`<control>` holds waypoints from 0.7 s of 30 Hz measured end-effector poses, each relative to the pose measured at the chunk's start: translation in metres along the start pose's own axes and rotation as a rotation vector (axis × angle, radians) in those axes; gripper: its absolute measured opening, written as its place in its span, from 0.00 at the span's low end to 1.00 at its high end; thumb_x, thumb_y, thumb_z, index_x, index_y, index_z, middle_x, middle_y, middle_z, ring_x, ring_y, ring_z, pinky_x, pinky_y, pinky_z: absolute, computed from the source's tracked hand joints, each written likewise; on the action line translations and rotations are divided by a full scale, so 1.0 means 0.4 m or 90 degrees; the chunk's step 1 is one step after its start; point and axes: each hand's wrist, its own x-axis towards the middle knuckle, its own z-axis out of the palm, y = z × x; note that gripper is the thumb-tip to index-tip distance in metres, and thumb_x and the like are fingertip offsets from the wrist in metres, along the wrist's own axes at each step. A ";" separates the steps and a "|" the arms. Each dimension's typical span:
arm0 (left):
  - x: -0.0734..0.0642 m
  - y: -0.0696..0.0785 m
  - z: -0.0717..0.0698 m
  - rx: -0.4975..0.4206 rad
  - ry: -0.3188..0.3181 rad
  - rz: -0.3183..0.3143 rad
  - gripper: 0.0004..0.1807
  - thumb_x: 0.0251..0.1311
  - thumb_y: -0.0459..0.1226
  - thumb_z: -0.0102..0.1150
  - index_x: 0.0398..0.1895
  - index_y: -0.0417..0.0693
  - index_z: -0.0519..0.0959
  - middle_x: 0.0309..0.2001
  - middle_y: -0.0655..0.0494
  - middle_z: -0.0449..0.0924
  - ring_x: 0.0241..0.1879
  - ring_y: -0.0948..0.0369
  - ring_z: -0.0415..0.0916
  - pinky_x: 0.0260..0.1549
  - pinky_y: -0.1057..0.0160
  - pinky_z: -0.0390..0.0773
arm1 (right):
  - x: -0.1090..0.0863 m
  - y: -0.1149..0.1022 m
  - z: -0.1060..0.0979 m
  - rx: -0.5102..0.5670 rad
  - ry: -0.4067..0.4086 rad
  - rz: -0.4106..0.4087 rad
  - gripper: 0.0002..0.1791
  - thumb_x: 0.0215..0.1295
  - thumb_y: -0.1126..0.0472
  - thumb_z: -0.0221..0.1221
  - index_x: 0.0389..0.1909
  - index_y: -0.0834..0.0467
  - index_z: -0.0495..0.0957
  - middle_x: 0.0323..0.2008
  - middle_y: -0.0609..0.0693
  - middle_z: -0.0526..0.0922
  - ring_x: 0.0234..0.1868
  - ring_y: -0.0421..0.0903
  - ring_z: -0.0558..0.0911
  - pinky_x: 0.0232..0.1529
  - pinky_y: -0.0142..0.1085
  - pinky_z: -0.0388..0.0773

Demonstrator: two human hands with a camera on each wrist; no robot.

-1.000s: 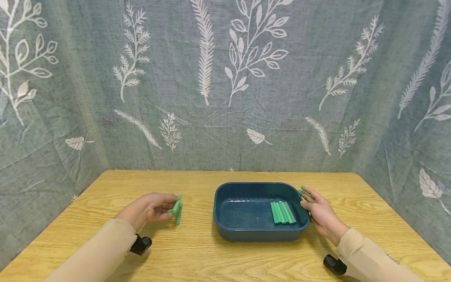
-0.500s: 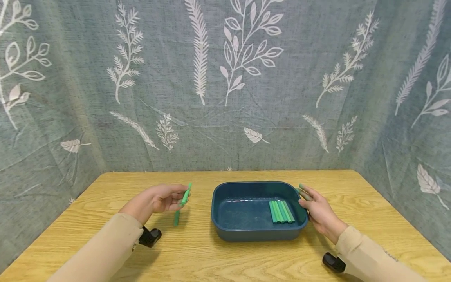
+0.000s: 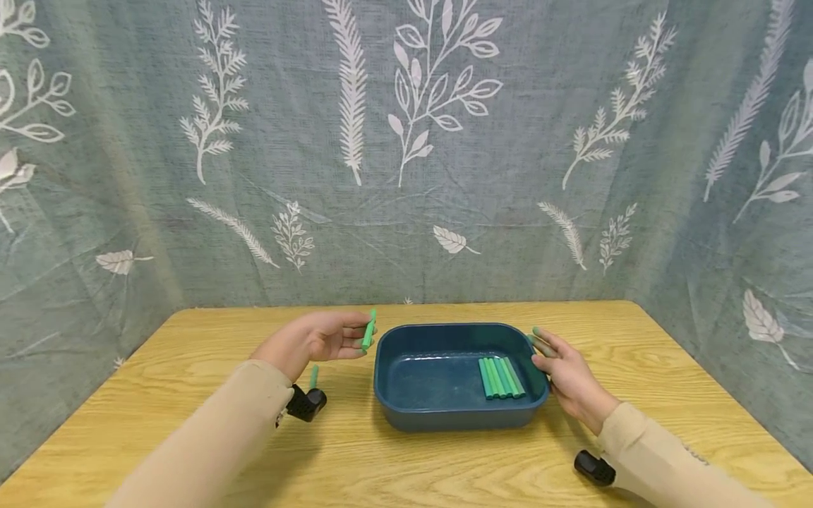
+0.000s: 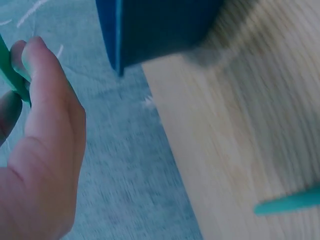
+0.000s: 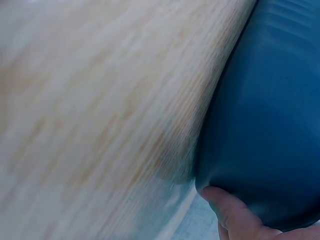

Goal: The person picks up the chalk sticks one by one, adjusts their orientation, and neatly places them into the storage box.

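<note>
A slim green stick (image 3: 368,333) with a chalk-like look is pinched in my left hand (image 3: 336,335), just off the left rim of the dark blue bin (image 3: 457,420). Inside the bin, several green sticks (image 3: 500,378) lie side by side toward the right end. My right hand (image 3: 574,381) is at the bin's right end, its fingers fairly straight against the outside and the thumb near the rim. A fingertip (image 5: 222,200) touches the bin's outer wall in the right wrist view. Green colour marks the fingertips of both hands.
Another green stick (image 3: 314,377) lies on the wooden table (image 3: 432,466), left of the bin and partly hidden by the left wrist camera (image 3: 307,403). A leaf-patterned grey-blue curtain (image 3: 305,162) stands around the table's back and sides.
My left hand has lifted the green stick off the table area and carried it right and away from me, up to the bin's left side. The right hand stays at the bin.
</note>
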 end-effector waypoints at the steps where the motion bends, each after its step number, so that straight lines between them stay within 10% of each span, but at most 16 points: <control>1: 0.004 0.004 0.008 -0.001 0.003 0.000 0.09 0.76 0.37 0.42 0.50 0.41 0.69 0.33 0.57 0.76 0.34 0.64 0.77 0.41 0.67 0.80 | 0.000 0.000 0.002 0.001 -0.001 0.000 0.34 0.76 0.72 0.39 0.77 0.62 0.36 0.75 0.65 0.41 0.73 0.64 0.48 0.49 0.34 0.74; 11: 0.064 0.042 0.092 0.002 0.038 -0.033 0.09 0.75 0.38 0.45 0.48 0.42 0.71 0.40 0.51 0.73 0.35 0.60 0.75 0.37 0.67 0.80 | -0.001 -0.003 0.007 0.013 0.007 0.006 0.34 0.76 0.73 0.38 0.77 0.62 0.36 0.75 0.65 0.40 0.74 0.63 0.44 0.67 0.54 0.58; 21: 0.109 0.060 0.159 -0.021 0.051 -0.064 0.18 0.75 0.39 0.46 0.62 0.40 0.67 0.62 0.43 0.67 0.54 0.52 0.70 0.60 0.58 0.71 | 0.001 -0.002 0.006 0.001 0.002 0.003 0.34 0.76 0.72 0.38 0.77 0.62 0.36 0.75 0.65 0.40 0.74 0.64 0.45 0.66 0.54 0.60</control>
